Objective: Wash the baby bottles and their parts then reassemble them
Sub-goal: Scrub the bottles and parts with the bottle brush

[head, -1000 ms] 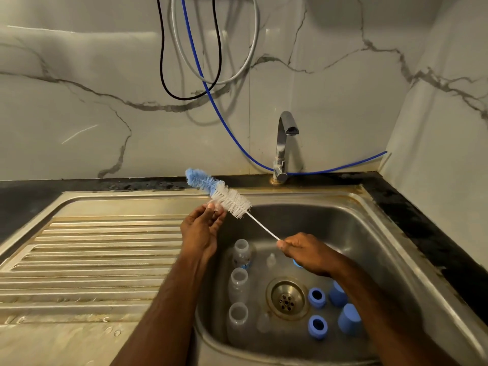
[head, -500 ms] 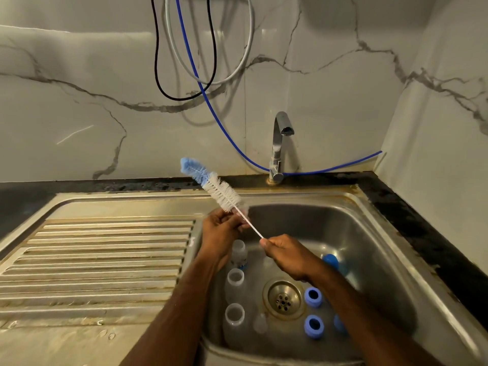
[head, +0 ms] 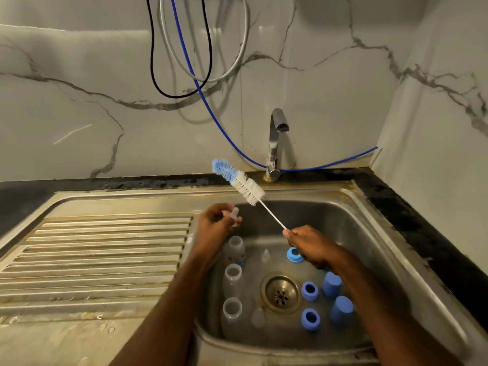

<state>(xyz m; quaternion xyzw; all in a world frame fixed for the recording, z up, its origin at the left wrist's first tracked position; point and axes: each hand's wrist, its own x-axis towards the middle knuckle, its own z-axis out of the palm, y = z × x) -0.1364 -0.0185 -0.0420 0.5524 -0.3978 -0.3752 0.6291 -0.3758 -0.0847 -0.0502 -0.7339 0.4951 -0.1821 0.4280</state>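
Head view: a clear teat (head: pixel 234 214) is pinched by the left hand (head: pixel 215 225), the bottle brush (head: pixel 239 181) handle gripped by the right hand (head: pixel 309 243) over the sink (head: pixel 369 233).

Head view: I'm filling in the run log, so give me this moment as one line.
left hand: pinches clear teat | right hand: grips bottle brush by wire | sink: three bottles, rings, caps unwashed | tap: no water seen

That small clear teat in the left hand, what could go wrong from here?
1. The small clear silicone teat is only pinched by the left hand above the steel sink; it might slip and drop in.
2. The long blue-and-white bottle brush, gripped at its thin wire end by the right hand, may flick water.
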